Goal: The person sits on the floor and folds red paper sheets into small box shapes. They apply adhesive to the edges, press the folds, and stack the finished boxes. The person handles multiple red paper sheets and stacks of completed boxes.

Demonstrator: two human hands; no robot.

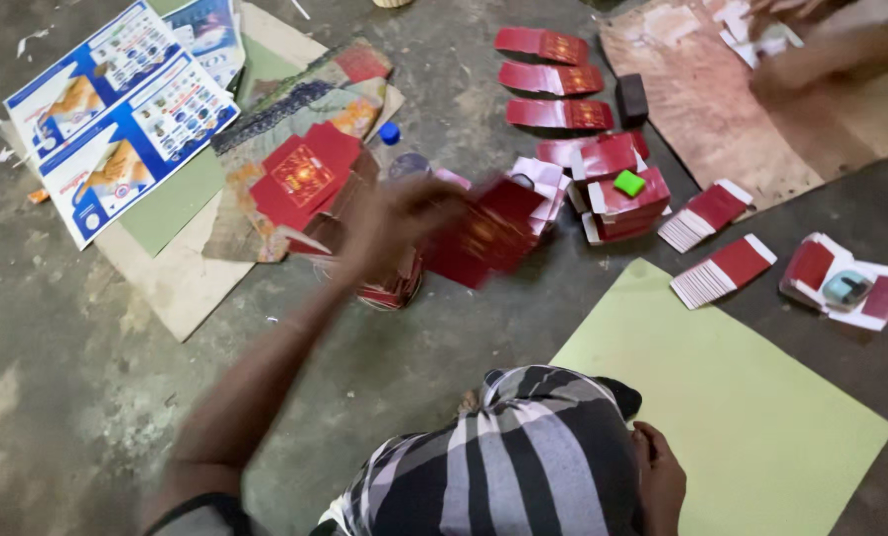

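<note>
**On a concrete floor: left hand grips red cards over the centre stack**

On the grey floor (86,397), centre of the scene, the left hand (389,223) is stretched forward from the near left, fingers closed on a red card bundle (488,238). Hand and bundle are motion-blurred; how many cards are in the grip cannot be told. Below the hand, partly hidden by it, sits a low pile of red cards (389,288).

The right hand (660,476) lies at the near edge, resting against a striped cloth (523,457) over the knee. Whether its fingers are curled or spread cannot be told; it holds nothing that shows.

Right of the bundle: a stack of red and white cards (622,203) with a small green block (629,183) on top. Farther off, three folded red cards (553,79) lie in a column, with a dark block (631,97) just beside them. To the right, two fanned card sets (722,243) lie on the floor, with a further card pile (846,283) beyond them.

A pale green sheet (751,417) covers the near right. At far left lie printed blue and white sheets (126,109) and a patterned cloth (295,119) bearing a red folder (305,177). A blue bottle cap (390,132) sits near it.

At far right, another person's hand (796,65) rests on a brown board (722,119).
</note>
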